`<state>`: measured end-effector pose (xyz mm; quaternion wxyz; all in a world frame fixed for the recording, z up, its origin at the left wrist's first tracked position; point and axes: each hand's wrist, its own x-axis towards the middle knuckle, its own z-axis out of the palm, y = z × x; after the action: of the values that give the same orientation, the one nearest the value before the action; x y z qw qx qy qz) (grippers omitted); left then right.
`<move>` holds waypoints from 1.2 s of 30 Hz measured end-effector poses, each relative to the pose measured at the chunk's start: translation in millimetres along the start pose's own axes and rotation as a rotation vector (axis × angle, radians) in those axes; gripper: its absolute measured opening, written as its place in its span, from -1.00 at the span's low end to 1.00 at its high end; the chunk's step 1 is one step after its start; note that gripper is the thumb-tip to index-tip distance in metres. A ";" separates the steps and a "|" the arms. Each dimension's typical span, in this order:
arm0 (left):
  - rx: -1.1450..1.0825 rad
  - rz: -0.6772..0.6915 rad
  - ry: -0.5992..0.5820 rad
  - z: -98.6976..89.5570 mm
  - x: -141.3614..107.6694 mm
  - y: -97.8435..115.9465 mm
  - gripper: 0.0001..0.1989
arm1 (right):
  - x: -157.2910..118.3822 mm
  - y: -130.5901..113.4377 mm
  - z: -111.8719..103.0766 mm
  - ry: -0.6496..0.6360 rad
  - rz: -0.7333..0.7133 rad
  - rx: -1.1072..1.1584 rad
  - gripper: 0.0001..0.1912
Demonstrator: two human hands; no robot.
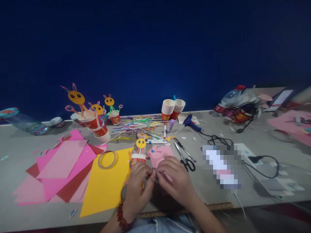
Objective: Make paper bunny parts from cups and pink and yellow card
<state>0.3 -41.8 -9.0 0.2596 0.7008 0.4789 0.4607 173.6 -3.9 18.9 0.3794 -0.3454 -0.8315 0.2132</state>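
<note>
My left hand (140, 183) and my right hand (174, 178) meet near the table's front edge, both closed with fingertips pinching a small piece of pink paper (167, 177). The fingers hide most of that piece. Just behind my left hand stands a red paper cup (138, 158) with a yellow smiling paper head (141, 143) on top. A larger pink sheet (161, 153) lies beyond my fingertips. To the right of my right hand are black-handled scissors (186, 161) and a pen (186, 149).
Yellow card (107, 184) bears a tape roll (107, 159); pink sheets (63, 160) lie farther left. Finished cup figures (88, 119) stand behind them. Pipe cleaners (141, 124), stacked cups (168, 110) and a blue glue gun (191, 123) with a trailing cord line the back.
</note>
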 end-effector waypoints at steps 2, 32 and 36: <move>-0.023 -0.024 0.007 0.0 -0.7 -1.1 -0.86 | -2.0 1.8 2.4 0.066 0.071 0.065 -0.87; -0.440 -0.421 0.033 0.3 -5.8 -11.7 -0.76 | -26.5 68.0 0.0 0.010 0.377 -0.204 -0.81; -0.357 -0.374 0.030 1.9 -6.2 -11.9 -0.78 | -31.2 67.5 -1.0 -0.007 0.417 -0.253 -0.87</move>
<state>-3.9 -42.4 -21.9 0.4526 0.5362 0.5151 0.4923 217.0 18.5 -37.1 0.2782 -0.5535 -0.7635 0.1824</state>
